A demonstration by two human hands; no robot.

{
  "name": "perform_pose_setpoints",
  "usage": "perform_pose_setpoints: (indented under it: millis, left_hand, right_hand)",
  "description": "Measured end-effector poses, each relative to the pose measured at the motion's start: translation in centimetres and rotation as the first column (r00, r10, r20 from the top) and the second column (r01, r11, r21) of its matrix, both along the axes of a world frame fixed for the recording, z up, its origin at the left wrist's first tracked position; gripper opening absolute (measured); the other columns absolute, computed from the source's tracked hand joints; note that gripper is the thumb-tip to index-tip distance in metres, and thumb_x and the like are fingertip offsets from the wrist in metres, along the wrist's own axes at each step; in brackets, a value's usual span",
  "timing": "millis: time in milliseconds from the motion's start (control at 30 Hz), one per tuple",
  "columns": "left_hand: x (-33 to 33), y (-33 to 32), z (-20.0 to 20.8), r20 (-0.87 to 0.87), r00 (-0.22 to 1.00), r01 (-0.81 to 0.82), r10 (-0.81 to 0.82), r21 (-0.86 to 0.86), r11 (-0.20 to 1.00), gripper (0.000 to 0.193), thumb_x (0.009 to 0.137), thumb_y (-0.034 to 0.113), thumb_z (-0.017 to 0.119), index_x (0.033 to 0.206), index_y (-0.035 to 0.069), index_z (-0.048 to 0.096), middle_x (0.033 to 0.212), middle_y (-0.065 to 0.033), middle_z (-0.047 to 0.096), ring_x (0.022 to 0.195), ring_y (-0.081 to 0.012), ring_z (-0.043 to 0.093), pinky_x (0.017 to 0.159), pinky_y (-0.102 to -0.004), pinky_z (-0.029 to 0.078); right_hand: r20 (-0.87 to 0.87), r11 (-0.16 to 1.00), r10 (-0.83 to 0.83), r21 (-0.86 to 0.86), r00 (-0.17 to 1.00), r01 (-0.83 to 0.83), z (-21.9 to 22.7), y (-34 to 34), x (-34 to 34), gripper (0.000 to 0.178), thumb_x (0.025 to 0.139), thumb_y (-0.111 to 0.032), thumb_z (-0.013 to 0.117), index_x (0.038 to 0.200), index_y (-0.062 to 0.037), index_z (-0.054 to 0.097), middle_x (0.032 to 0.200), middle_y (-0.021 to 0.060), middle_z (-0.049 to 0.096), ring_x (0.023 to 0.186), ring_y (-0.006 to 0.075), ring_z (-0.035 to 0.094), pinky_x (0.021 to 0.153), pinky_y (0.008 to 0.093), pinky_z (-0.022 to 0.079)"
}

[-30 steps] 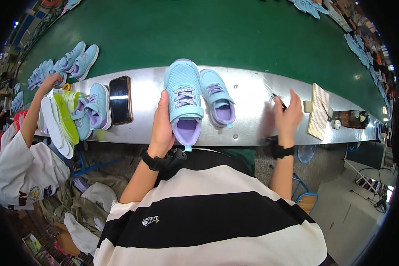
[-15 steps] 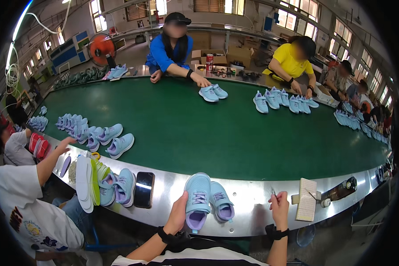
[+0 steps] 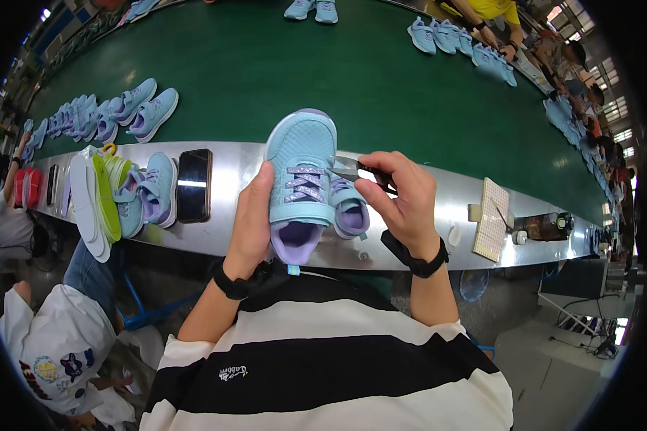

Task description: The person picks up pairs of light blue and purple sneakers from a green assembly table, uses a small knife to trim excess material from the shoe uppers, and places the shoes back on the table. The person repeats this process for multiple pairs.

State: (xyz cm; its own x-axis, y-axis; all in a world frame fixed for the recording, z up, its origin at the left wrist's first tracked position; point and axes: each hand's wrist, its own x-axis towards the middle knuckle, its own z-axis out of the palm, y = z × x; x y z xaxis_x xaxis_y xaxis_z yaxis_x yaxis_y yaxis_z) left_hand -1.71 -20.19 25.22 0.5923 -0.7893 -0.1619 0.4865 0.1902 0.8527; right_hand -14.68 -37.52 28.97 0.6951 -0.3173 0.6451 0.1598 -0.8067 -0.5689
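Observation:
A light blue child's sneaker point(image 3: 298, 208) with lilac lining and glittery crossed laces is in my left hand point(image 3: 251, 219), toe pointing away from me. My left fingers and thumb grip its left side. In my right hand point(image 3: 407, 201) is a pair of small dark-handled scissors point(image 3: 346, 170), their metal blades against the right side of the shoe near the laces. The matching sneaker point(image 3: 351, 215) stands just behind and to the right, partly hidden by the held one.
A metal ledge point(image 3: 237, 161) edges the green conveyor belt point(image 3: 230, 79). To my left are a phone point(image 3: 194, 184), another sneaker pair point(image 3: 158, 190) and white insoles point(image 3: 86, 205). A gridded paper pad point(image 3: 491, 219) and dark bottle point(image 3: 543, 226) lie right. Co-workers sit around the belt.
My view has tipped downward. My left hand has lifted the sneaker off the ledge, and my right hand has come in from the right, bringing the scissors to the shoe's side.

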Motion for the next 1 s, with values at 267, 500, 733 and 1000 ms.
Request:
perform_pose_setpoints:
  millis: [267, 500, 733, 1000]
  left_hand:
    - [-0.6, -0.2, 0.5, 0.058, 0.998, -0.007, 0.006, 0.019, 1.000, 0.055, 0.107, 0.042, 0.033, 0.120, -0.007, 0.057, 0.107, -0.0123, 0.066, 0.094, -0.0141, 0.064, 0.084, -0.0285, 0.052]
    - [-0.6, -0.2, 0.4, 0.110, 0.994, -0.006, -0.002, 0.070, 0.998, 0.056, 0.107, 0.041, 0.033, 0.119, -0.008, 0.057, 0.106, -0.0116, 0.065, 0.091, -0.0128, 0.063, 0.084, -0.0276, 0.050]
    - [-0.6, -0.2, -0.1, 0.088, 0.996, -0.014, 0.008, 0.067, 0.998, 0.057, 0.107, 0.042, 0.033, 0.120, -0.008, 0.057, 0.106, -0.0116, 0.066, 0.093, -0.0134, 0.063, 0.084, -0.0283, 0.051]
    - [-0.6, 0.0, -0.4, 0.079, 0.997, -0.013, 0.006, 0.083, 0.996, 0.057, 0.107, 0.042, 0.033, 0.119, -0.008, 0.057, 0.106, -0.0114, 0.066, 0.093, -0.0133, 0.063, 0.085, -0.0279, 0.050]
  right_hand:
    - [-0.049, 0.998, 0.058, 0.041, 0.997, -0.056, -0.5, 0.1, 0.2, 0.027, 0.082, -0.019, 0.078, 0.099, -0.0015, 0.066, 0.080, 0.0063, 0.066, 0.063, 0.0149, 0.058, 0.057, 0.0256, 0.045]
    - [-0.003, 0.998, 0.052, -0.023, 0.999, -0.052, -0.6, -0.1, 0.4, 0.022, 0.078, -0.019, 0.080, 0.091, -0.0048, 0.068, 0.073, 0.0052, 0.066, 0.058, 0.0168, 0.061, 0.052, 0.0270, 0.045]
    - [-0.024, 0.994, 0.052, 0.101, 0.998, -0.049, -1.6, -0.5, 0.0, 0.019, 0.079, -0.016, 0.079, 0.090, -0.0040, 0.069, 0.074, 0.0057, 0.067, 0.059, 0.0161, 0.062, 0.052, 0.0251, 0.046]
    - [-0.009, 0.990, 0.037, 0.138, 0.999, -0.035, -1.8, -0.7, -0.4, 0.021, 0.080, -0.017, 0.079, 0.093, -0.0033, 0.068, 0.077, 0.0071, 0.068, 0.063, 0.0152, 0.063, 0.053, 0.0256, 0.047]
